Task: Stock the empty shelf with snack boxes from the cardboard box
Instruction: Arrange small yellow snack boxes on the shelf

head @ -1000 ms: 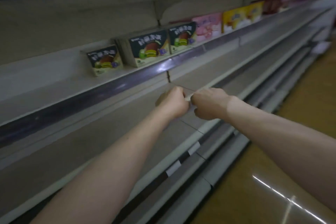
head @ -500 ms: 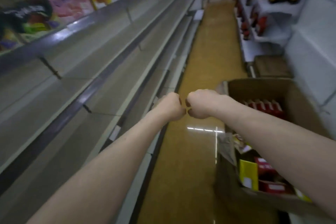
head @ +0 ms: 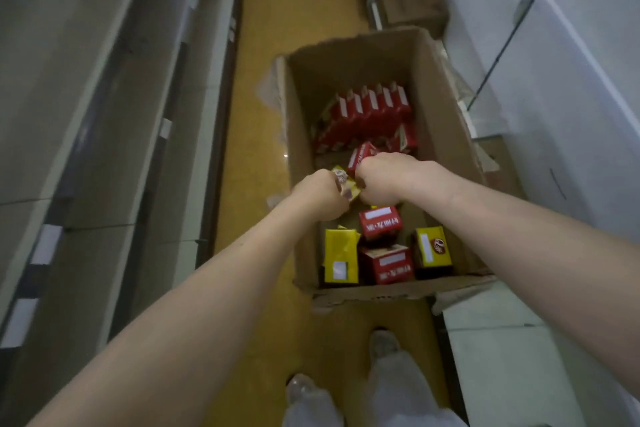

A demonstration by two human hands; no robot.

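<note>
In the head view, the only one given, both arms are being stretched down into the open cardboard box (head: 433,87). It is being kept on the yellow floor (head: 263,114) of the aisle, near the shelf (head: 69,114) at the left. The left hand (head: 320,198) is being curled round a yellow snack box (head: 348,185), and the right hand (head: 384,180) is being closed round a red snack box (head: 362,156). The two fists are being held close together, low between the carton walls. How firmly each box is being gripped cannot be told, since the fingers are being hidden by the backs of the hands.

The step is being judged as a pick in hand: two boxes are being taken, and neither is yet being lifted clear of the carton. Much is being left. A packed row of red boxes (head: 374,111) is being shown at the far end, and four loose boxes (head: 379,224), two yellow and two red, are being shown at the near end. On the stretch of shelf in view only label strips are being shown, so the stocking is being judged far from finished. A second carton (head: 408,0) is being shown farther down the aisle; whether it belongs to the job cannot be told.
</note>
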